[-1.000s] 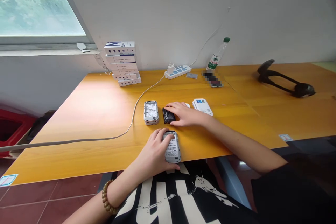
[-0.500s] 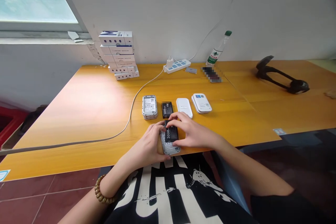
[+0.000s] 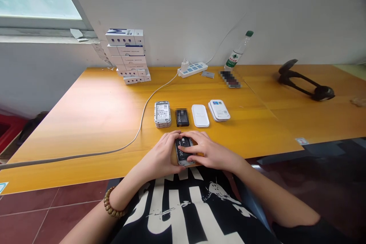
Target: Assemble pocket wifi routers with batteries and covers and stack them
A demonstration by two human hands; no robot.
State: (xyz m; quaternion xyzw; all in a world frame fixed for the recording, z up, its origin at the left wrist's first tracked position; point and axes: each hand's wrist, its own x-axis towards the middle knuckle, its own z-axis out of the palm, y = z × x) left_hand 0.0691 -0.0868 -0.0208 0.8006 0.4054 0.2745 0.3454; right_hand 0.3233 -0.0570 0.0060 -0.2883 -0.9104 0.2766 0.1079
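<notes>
My left hand [image 3: 163, 153] is closed round the left side of a small white device with its back off [image 3: 187, 163], fingers at the top edge and thumb at the bottom. A black battery [image 3: 183, 153] marked with white print lies in the device's recess. My right hand [image 3: 210, 150] has its fingers bent over the battery and presses on it; its fingertips partly cover the label. Just beyond my hands lie another black battery [image 3: 182, 117], a white back cover [image 3: 200, 116] and a stack of similar opened devices [image 3: 162, 114].
White closed devices or covers [image 3: 219, 110] are piled to the right. Stacked boxes [image 3: 127, 57], a power strip [image 3: 193, 69], a tilted water bottle [image 3: 239, 51] and a phone [image 3: 230, 79] stand by the wall. A cable [image 3: 137, 137] crosses the left. A black headband-like object [image 3: 305, 84] lies far right.
The battery has gone down from a tilted position over the device into its recess. My right fingers have shifted from gripping its edges to pressing on top. The view has tipped slightly.
</notes>
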